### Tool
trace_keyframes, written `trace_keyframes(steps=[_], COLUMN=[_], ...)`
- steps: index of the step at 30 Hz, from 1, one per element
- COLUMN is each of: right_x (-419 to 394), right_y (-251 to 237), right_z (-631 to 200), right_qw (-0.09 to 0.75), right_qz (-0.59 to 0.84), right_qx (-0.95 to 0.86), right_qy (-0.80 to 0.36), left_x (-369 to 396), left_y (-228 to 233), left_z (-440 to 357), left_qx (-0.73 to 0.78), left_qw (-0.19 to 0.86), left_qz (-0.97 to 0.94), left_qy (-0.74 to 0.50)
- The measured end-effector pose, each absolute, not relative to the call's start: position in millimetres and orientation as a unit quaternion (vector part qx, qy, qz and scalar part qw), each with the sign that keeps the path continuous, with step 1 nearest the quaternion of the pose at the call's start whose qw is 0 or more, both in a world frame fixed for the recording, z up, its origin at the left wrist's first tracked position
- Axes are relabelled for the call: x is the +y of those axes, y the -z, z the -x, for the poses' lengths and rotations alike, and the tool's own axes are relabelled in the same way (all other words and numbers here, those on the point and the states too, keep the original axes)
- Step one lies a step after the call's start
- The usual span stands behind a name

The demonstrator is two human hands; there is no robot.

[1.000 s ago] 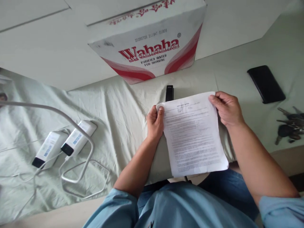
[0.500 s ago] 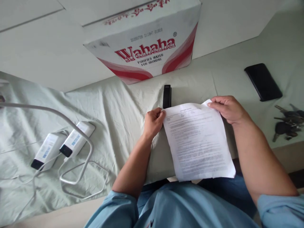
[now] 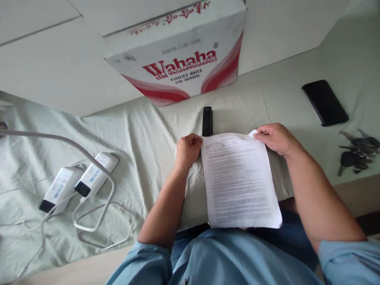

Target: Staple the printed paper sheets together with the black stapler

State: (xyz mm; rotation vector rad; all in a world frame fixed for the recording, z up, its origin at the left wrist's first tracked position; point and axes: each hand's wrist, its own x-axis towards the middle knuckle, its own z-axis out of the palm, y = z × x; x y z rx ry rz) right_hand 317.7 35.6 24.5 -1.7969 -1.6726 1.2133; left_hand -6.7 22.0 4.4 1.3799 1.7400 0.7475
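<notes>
Lowered toward the body since a second ago, the printed sheet (image 3: 239, 186) now leaves more of the black stapler (image 3: 207, 120) uncovered beyond its top edge. Its long axis runs from the stapler toward the person's torso, the lower end angled slightly to the right. The heading is at the far edge, so the text faces the reader the right way up, and the bottom edge hangs over the lap.

White and covered in close rows of small print (too fine to read), the paper bows a little along its top edge, with its top right corner bent and its bottom right one curling.

Both hands grip it by the upper corners: the left hand (image 3: 188, 150) is curled around a pinch at one, while the right hand (image 3: 274, 137) has the other between thumb and fingers.

Behind the stapler, a Wahaha water carton (image 3: 181, 65) stands on the pale green cloth (image 3: 142, 138). Off to the left lie two white power banks (image 3: 60, 188) with black ends; a thick pale cable (image 3: 114, 187) loops across one of them in view. Over to the right are a black phone (image 3: 325, 103) and a bunch of keys (image 3: 359, 151).
</notes>
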Motion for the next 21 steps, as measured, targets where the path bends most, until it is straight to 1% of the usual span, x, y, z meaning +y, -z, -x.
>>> trace_keyframes(steps=[11, 17, 21], right_x=[36.8, 36.9, 38.1], right_y=[-19.6, -13.5, -8.5], right_z=[-321.9, -330.3, -333.6], right_qw=[0.188, 0.234, 0.252], right_qz=[0.664, 0.693, 0.693], right_qx=[-0.615, -0.609, -0.609], right_qy=[-0.381, -0.307, -0.292], left_x=[30.2, 31.4, 27.6], left_y=[-12.9, -13.2, -12.6], left_z=[-8.3, -23.0, -25.0], left_qx=[0.713, 0.717, 0.712], left_qw=[0.304, 0.314, 0.301], left_qz=[-0.568, -0.565, -0.578], left_qy=[-0.277, -0.259, -0.261])
